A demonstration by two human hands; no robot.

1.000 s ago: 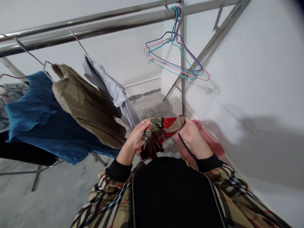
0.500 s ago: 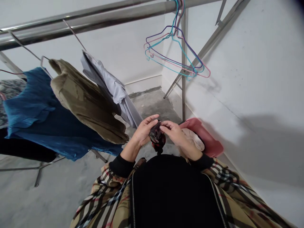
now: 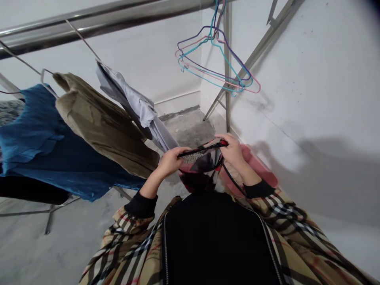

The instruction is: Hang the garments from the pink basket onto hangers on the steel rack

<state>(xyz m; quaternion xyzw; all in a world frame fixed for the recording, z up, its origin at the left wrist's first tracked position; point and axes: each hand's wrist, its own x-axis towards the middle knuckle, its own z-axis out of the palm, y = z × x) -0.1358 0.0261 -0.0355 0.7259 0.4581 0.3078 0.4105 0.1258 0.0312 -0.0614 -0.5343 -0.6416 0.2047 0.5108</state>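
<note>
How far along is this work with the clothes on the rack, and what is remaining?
Done: a blue top, an olive garment and a pale grey garment hang on hangers. In hand: a red and black patterned cloth, stretched between the left hand and right hand. Left: coloured wire hangers hang free, and a pink basket holds pale cloth.

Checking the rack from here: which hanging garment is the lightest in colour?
The pale grey garment, rightmost of those hanging on the rail; the olive garment and the blue garment to its left are clearly darker.

Laundry corner: clothes point(image 3: 101, 126) on steel rack point(image 3: 97, 25)
</note>
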